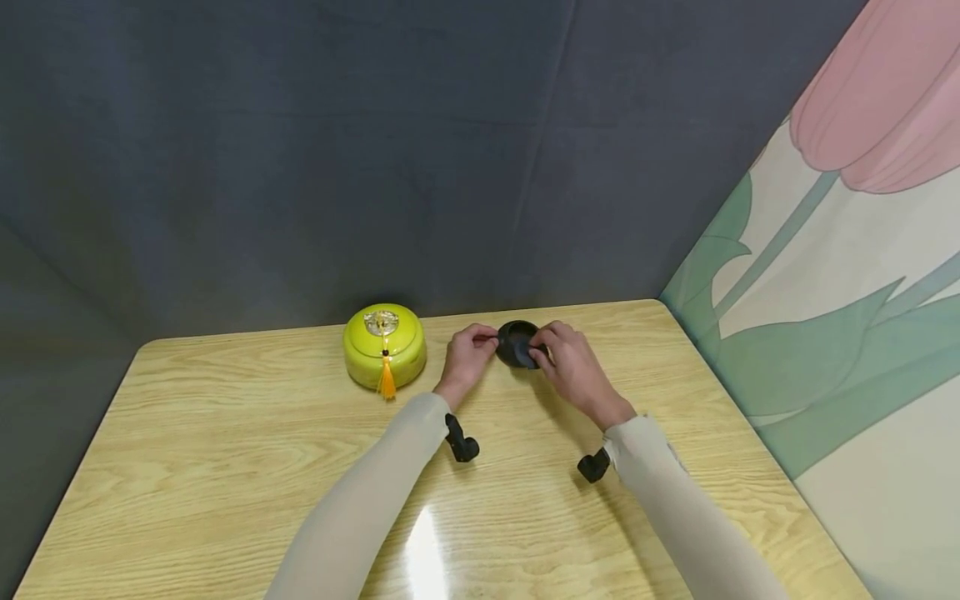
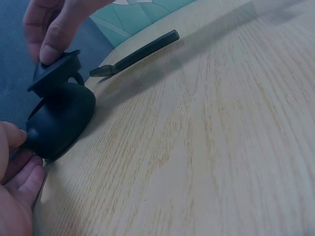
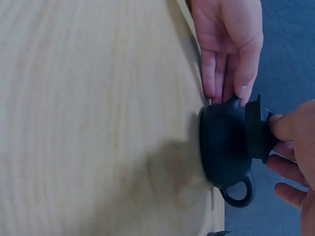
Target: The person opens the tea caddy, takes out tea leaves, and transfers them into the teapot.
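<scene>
A small black teapot [image 1: 513,348] stands near the back edge of the table. My left hand [image 1: 467,357] pinches its spout [image 2: 30,139] between thumb and fingers. Held by its knob in my right hand [image 1: 573,362], the black lid [image 3: 255,130] is tilted over the pot's mouth; part of the opening shows beneath it in the left wrist view. The loop handle [image 3: 239,194] points away from my left hand, and nothing grips it. In the head view, the right fingers hide part of the lid.
A yellow-green lidded jar [image 1: 367,358] with an orange tassel [image 1: 386,379] is to the left of the teapot. Beyond the pot's handle lies a slim dark-handled tool [image 2: 142,53], its pointed tip toward the pot. A dark curtain [image 1: 375,167] hangs behind the table.
</scene>
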The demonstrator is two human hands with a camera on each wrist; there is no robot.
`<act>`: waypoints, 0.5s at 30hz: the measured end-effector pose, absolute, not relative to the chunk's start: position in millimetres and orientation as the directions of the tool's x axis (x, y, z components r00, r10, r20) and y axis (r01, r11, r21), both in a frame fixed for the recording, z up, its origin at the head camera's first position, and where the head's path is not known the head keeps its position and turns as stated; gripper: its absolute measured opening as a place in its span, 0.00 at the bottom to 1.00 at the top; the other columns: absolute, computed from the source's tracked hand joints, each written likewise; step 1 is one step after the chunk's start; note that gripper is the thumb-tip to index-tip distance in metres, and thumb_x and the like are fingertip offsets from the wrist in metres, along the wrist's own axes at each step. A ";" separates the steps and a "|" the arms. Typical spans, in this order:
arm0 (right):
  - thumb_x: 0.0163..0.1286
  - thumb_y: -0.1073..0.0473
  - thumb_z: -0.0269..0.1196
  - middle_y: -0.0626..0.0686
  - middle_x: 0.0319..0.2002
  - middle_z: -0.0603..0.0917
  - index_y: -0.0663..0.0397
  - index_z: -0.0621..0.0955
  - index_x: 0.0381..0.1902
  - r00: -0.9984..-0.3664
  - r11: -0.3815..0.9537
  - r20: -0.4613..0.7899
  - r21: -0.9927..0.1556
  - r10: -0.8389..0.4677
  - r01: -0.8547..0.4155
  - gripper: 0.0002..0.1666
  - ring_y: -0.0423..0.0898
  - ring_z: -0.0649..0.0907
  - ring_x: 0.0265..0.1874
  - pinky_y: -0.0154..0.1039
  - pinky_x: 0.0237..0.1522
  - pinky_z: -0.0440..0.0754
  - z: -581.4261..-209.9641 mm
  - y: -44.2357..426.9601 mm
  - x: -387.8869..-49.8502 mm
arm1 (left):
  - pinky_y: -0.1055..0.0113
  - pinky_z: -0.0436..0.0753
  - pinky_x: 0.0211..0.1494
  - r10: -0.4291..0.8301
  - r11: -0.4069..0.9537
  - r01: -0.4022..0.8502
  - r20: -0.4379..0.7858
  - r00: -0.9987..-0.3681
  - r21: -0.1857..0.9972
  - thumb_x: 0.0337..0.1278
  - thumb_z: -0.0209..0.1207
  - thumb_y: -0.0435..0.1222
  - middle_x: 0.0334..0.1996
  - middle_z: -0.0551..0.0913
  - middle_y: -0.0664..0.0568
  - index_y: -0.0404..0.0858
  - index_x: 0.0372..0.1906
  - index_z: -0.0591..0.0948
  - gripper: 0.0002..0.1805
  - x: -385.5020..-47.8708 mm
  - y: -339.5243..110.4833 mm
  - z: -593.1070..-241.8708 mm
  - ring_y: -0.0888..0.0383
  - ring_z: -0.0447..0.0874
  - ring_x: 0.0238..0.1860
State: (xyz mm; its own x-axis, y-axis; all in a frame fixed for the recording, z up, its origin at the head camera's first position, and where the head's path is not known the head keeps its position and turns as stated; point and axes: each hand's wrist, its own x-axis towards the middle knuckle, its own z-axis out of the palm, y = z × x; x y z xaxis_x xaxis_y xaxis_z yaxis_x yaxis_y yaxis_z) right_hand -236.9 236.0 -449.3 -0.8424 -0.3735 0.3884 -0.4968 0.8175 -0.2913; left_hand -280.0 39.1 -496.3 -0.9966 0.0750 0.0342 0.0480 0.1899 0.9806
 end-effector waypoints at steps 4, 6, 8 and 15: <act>0.73 0.62 0.71 0.59 0.48 0.87 0.61 0.87 0.45 -0.829 0.816 0.396 -0.262 -0.396 -0.515 0.07 0.57 0.86 0.48 0.57 0.55 0.85 -452.3 236.8 -229.5 | 0.55 0.88 0.61 0.078 0.192 0.051 0.037 -0.996 0.980 0.74 0.63 0.31 0.54 0.89 0.38 0.32 0.54 0.88 0.11 -279.9 40.2 -494.8 0.44 0.89 0.55; 0.73 0.62 0.71 0.59 0.47 0.87 0.60 0.87 0.45 -0.827 0.816 0.393 -0.255 -0.403 -0.519 0.07 0.57 0.86 0.47 0.57 0.54 0.85 -453.9 237.1 -225.6 | 0.55 0.88 0.61 0.077 0.195 0.051 0.037 -0.996 0.979 0.74 0.63 0.31 0.55 0.89 0.38 0.32 0.54 0.88 0.11 -279.6 40.4 -494.1 0.44 0.89 0.55; 0.73 0.62 0.71 0.58 0.47 0.87 0.60 0.87 0.44 -0.831 0.819 0.379 -0.251 -0.407 -0.516 0.06 0.56 0.86 0.47 0.56 0.53 0.86 -456.2 237.6 -221.7 | 0.54 0.88 0.61 0.076 0.196 0.046 0.032 -0.997 0.979 0.74 0.63 0.31 0.55 0.89 0.39 0.32 0.54 0.88 0.11 -279.2 40.3 -493.3 0.44 0.89 0.56; 0.72 0.61 0.72 0.55 0.45 0.86 0.58 0.87 0.44 -0.829 0.821 0.327 -0.210 -0.453 -0.531 0.07 0.51 0.86 0.44 0.50 0.49 0.87 -464.7 238.9 -203.7 | 0.55 0.88 0.59 0.057 0.224 0.035 0.022 -0.998 0.974 0.74 0.63 0.31 0.53 0.89 0.40 0.34 0.52 0.89 0.10 -278.9 40.7 -493.5 0.45 0.89 0.54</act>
State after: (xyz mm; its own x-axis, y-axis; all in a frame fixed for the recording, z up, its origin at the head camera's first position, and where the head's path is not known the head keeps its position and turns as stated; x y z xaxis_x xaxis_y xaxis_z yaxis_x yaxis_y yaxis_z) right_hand -203.7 238.9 -464.7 -0.8292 -0.4533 0.3269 -0.5315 0.8205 -0.2104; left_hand -278.9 40.7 -493.5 -0.9981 0.0574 0.0223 0.0346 0.2236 0.9741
